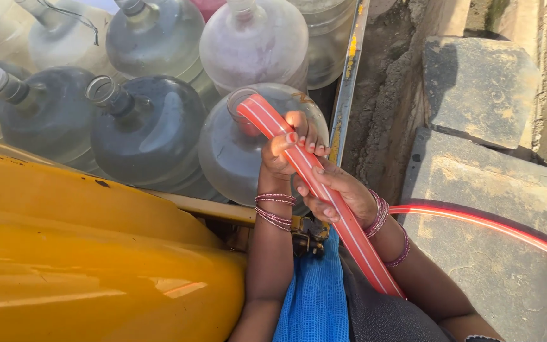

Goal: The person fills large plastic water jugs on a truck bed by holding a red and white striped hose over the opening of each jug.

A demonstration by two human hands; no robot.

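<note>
Gripping the red striped plastic hose [324, 196], left hand [283, 152] closed near its tip, right hand [340, 193] clamped lower, the person has its end at the clear round water jug's [235, 158] mouth; jug looks unfilled.

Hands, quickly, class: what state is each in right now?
Left hand: closed on the red hose near its end.
Right hand: closed on the hose lower down.

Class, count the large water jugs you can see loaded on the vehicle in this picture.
8: four in the back row, partly cut off; two dark jugs at left; two clear jugs at right, the hose entering one. More may be hidden.
</note>
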